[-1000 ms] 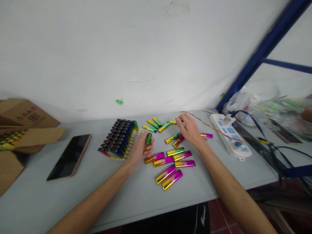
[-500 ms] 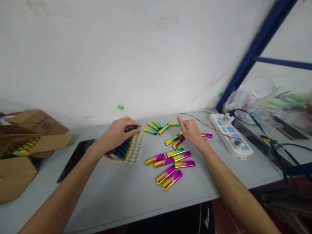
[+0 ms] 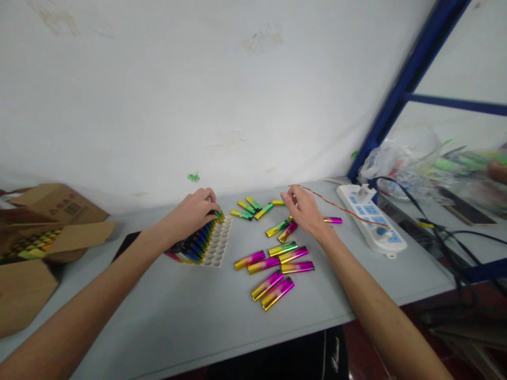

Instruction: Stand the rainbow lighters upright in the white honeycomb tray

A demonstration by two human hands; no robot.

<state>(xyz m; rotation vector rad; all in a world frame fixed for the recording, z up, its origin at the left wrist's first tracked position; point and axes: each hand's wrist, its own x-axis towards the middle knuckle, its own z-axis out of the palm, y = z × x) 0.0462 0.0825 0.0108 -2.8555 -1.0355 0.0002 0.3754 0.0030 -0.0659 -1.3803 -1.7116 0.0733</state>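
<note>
Our table (image 3: 178, 316) | we have box (image 3: 71, 206), phone (image 3: 125, 244) toward left edge | tray (image 3: 217, 248) near back edge | lighters (image 3: 282, 248) mid-table | power strip (image 3: 370, 212) near right edge

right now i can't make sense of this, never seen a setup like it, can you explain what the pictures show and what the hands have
There is no machine here, just a person's two bare hands. Every picture comes from one camera worn on the head, looking forward and down.

On the grey table sits a white tray with holes, partly filled with upright lighters. Loose lighters lie to its right, then a power strip; an open cardboard box is at far left.

The left hand has its fingertips at a green-topped lighter by the tray's far side. The right hand is half curled among the loose lighters; whether it holds one is hidden.
</note>
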